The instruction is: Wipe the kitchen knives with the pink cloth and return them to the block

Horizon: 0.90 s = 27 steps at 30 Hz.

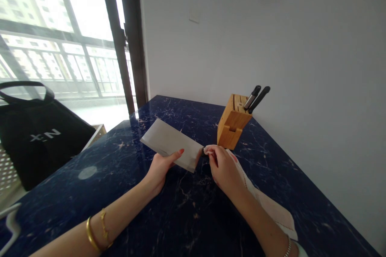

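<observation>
A cleaver with a wide grey blade (pixel 170 142) lies over the dark blue marble table (pixel 126 192). My left hand (pixel 161 167) rests against the blade's near edge, fingers pressed on it. My right hand (pixel 221 166) is closed around the cleaver's handle end together with a white cloth (pixel 271 209); the handle itself is hidden. The cloth trails back under my right forearm. A wooden knife block (pixel 233 122) stands just beyond my right hand, with two black-handled tools (pixel 256 97) sticking out of its top.
A black tote bag (pixel 36 132) sits at the left beside the table's edge. A large window with a dark frame (pixel 120 44) is behind it. A plain white wall (pixel 286 48) runs along the table's right side.
</observation>
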Motion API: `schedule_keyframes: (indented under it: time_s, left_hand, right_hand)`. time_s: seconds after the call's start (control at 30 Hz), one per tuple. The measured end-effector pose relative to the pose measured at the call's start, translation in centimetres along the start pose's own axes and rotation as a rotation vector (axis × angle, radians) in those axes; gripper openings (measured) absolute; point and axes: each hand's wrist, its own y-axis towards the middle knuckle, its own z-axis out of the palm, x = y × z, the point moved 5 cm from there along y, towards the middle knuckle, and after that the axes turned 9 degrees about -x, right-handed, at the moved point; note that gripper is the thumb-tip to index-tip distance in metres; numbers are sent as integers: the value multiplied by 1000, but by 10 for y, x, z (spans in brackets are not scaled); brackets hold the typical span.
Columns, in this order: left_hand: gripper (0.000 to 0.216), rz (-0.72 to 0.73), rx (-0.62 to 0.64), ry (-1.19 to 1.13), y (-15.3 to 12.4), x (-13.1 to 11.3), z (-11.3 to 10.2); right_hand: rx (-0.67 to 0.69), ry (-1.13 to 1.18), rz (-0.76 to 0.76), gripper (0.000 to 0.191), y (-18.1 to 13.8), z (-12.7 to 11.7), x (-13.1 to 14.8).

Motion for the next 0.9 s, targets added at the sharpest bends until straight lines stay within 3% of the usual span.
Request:
schedule_keyframes:
  time_s: [0.17, 0.4, 0.6, 0.9]
  left_hand:
    - [42, -2, -8, 21, 1, 0, -1]
    - [44, 6, -18, 14, 0, 1, 0]
    - [43, 3, 14, 17, 2, 2, -1]
    - [48, 7, 21, 13, 0, 1, 1]
  right_hand:
    - [77, -2, -62, 15, 0, 0, 13]
    - [3, 1, 9, 21, -1, 1, -5]
    - [64, 19, -69, 18, 0, 2, 11]
    - [35, 20, -3, 19, 0, 2, 3]
